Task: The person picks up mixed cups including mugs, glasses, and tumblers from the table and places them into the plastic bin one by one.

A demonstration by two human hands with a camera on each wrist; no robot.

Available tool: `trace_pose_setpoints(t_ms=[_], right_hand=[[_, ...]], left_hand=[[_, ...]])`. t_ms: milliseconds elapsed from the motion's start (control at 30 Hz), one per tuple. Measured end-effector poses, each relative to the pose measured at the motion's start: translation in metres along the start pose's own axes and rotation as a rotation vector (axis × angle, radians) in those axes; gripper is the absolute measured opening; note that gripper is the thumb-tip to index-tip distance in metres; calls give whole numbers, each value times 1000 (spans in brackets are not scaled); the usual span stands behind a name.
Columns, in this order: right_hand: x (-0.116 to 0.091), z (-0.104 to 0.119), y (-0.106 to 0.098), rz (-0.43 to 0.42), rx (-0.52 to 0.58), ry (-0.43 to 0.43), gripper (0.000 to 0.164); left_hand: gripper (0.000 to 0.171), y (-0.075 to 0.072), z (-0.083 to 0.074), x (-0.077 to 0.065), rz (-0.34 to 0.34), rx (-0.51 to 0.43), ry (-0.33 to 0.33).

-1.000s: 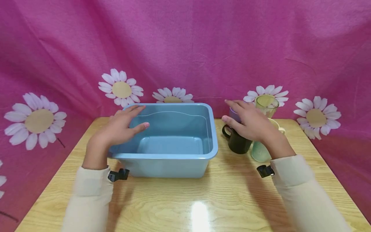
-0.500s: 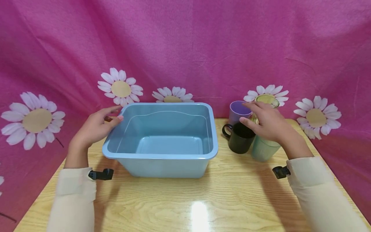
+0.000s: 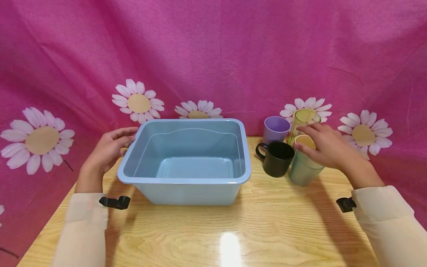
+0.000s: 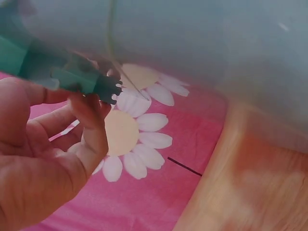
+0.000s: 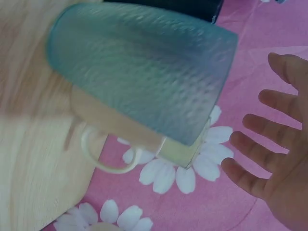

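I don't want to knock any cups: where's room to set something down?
Widest: the table in front of the tub, between the sleeves. Also bare: inside the tub, and a narrow strip between it and black mug. Crowded: behind and right of that mug (purple cup, yellow glass, cream mug, green cup, right hand).

The left fingers are brought to the left rim of a blue tub (image 3: 190, 193) by the left hand (image 3: 106, 151); contact cannot be made out. The right hand (image 3: 328, 148) is poised over a green cup (image 3: 303, 173). Left of its fingers, a black mug (image 3: 277, 165) is seen, with a purple cup (image 3: 276, 128) behind; beyond the fingertips, a yellow glass (image 3: 301, 120) is placed.
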State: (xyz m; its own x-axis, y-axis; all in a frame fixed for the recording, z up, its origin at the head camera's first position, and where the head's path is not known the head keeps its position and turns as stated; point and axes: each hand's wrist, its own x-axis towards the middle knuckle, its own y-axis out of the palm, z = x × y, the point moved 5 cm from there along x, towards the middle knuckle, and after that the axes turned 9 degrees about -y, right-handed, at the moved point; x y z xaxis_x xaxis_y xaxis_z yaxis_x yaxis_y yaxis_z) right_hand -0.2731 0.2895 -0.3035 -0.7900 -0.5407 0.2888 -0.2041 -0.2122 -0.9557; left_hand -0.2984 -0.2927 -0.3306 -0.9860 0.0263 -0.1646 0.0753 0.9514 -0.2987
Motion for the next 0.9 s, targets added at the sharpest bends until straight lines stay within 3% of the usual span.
trace_pose_setpoints(t_ms=[133, 233, 533, 900], right_hand=[[-7, -3, 3, 23, -13, 0, 54], [-11, -4, 5, 53, -10, 8, 56], [-25, -8, 11, 71, -19, -9, 59], [-33, -10, 22, 55, 13, -33, 65]], left_hand=[[43, -1, 2, -4, 48, -219, 2], [30, -1, 3, -7, 76, -330, -4], [25, 5, 5, -12, 170, -524, 3], [28, 11, 10, -16, 219, -621, 48]])
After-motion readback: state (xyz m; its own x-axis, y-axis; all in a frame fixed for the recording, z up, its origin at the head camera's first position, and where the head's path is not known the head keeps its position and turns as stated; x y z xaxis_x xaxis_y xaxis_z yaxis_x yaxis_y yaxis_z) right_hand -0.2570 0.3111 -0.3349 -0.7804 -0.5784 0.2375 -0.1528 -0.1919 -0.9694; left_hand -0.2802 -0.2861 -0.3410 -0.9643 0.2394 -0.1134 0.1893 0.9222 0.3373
